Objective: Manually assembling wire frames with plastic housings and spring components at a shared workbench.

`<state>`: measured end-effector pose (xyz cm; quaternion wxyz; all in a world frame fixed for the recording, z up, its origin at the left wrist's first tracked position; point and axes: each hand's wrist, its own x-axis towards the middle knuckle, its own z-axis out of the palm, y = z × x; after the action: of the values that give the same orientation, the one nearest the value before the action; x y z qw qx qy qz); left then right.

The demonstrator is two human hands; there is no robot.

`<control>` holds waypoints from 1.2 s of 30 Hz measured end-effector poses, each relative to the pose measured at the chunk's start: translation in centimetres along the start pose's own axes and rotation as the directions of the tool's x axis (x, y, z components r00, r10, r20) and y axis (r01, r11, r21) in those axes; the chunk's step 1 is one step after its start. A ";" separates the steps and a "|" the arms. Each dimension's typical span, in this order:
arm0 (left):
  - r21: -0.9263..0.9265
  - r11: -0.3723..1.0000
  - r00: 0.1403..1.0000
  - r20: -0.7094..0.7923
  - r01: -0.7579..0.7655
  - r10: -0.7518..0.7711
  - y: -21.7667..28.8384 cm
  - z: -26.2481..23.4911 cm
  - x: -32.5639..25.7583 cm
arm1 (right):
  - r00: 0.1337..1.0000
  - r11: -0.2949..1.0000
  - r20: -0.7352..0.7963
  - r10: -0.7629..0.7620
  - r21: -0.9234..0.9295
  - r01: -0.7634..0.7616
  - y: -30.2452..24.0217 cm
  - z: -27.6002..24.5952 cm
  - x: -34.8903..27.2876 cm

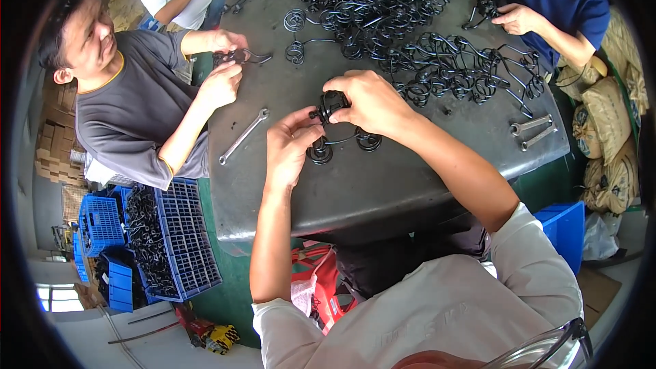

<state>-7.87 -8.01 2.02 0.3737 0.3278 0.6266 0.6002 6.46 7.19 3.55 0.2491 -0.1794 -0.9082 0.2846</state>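
My right hand point(372, 104) grips a thick black cylindrical fitting point(333, 105) between thumb and fingers, above the table's middle. A small black knob or bolt end point(314, 115) sticks out of its left side. My left hand point(288, 145) is closed beside it, fingertips at the knob and thumb against a black coiled wire piece point(320, 152). This piece has a second coil point(369, 140) below my right hand, joined by a thin rod. How the coils join the fitting is hidden by my fingers.
A dark table point(287, 205) holds a big pile of black coiled wire pieces point(369, 7). One wrench point(244, 137) lies left, two short wrenches point(533, 130) right. Co-workers handle black parts at left point(229, 58) and right point(488, 8). Blue crates point(184, 239) stand on the floor.
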 end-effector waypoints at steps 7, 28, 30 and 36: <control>-0.001 1.000 1.000 0.013 -0.012 0.012 -0.2 -0.1 0.3 | 0.990 0.996 -0.118 0.072 -0.047 -0.078 -0.8 0.8 -0.5; 0.071 0.997 0.997 0.063 -0.041 0.036 -0.6 -1.2 3.3 | 0.985 0.997 -0.169 0.047 0.069 -0.036 0.5 1.3 -0.2; 0.139 0.985 0.992 0.079 -0.106 0.096 -0.4 -0.9 3.6 | 0.984 0.997 -0.172 0.052 0.071 -0.040 0.6 1.4 -0.3; -0.041 0.996 0.995 0.064 -0.080 0.083 -0.2 -0.7 3.5 | 0.982 0.996 -0.181 0.061 0.072 -0.049 0.7 1.5 -0.4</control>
<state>-10.25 -5.33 1.57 0.3754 0.3654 0.5885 0.6158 6.04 6.90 1.97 0.3293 -0.2215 -0.8661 0.3040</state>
